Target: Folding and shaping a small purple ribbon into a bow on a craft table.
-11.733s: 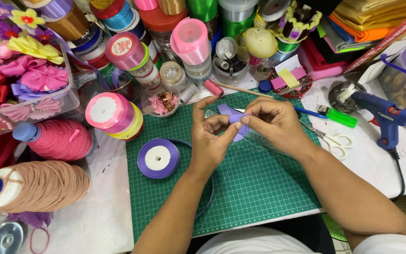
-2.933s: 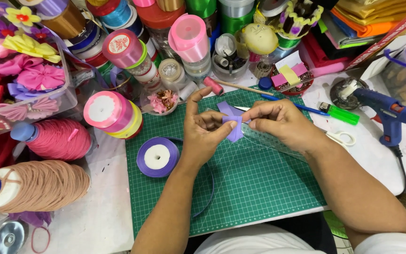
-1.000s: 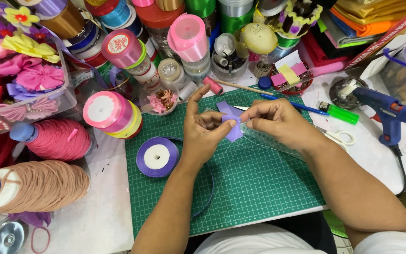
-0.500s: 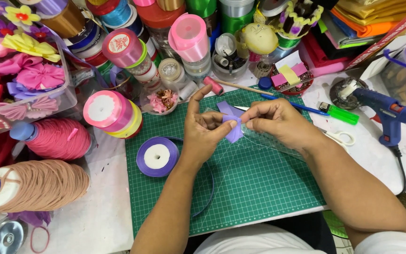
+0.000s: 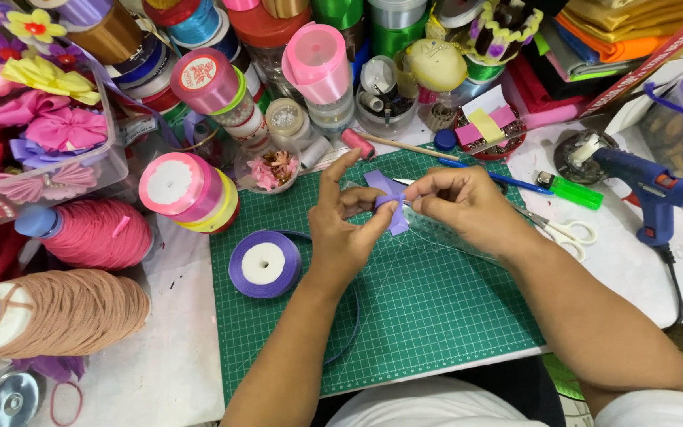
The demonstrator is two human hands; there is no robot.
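My left hand (image 5: pixel 343 231) and my right hand (image 5: pixel 462 207) meet above the green cutting mat (image 5: pixel 428 316), both pinching a small folded piece of purple ribbon (image 5: pixel 389 199). The left index finger points up while thumb and middle finger hold the fold. A thin needle or pin seems to be in the right fingers, but it is too small to be sure. A purple ribbon spool (image 5: pixel 264 264) lies flat on the mat just left of my left wrist, its loose tail curling under my forearm.
Pink and yellow ribbon rolls (image 5: pixel 187 191), pink and tan thread cones (image 5: pixel 96 233), a tub of ribbon flowers (image 5: pixel 33 119) crowd the left. Stacked spools and jars line the back. A blue glue gun (image 5: pixel 648 190), scissors (image 5: pixel 563 231), a green lighter (image 5: pixel 569 190) lie at the right.
Both hands have stayed at the same spot on the ribbon piece; only small finger shifts show. The left index finger has lifted straighter than in the oldest frame.
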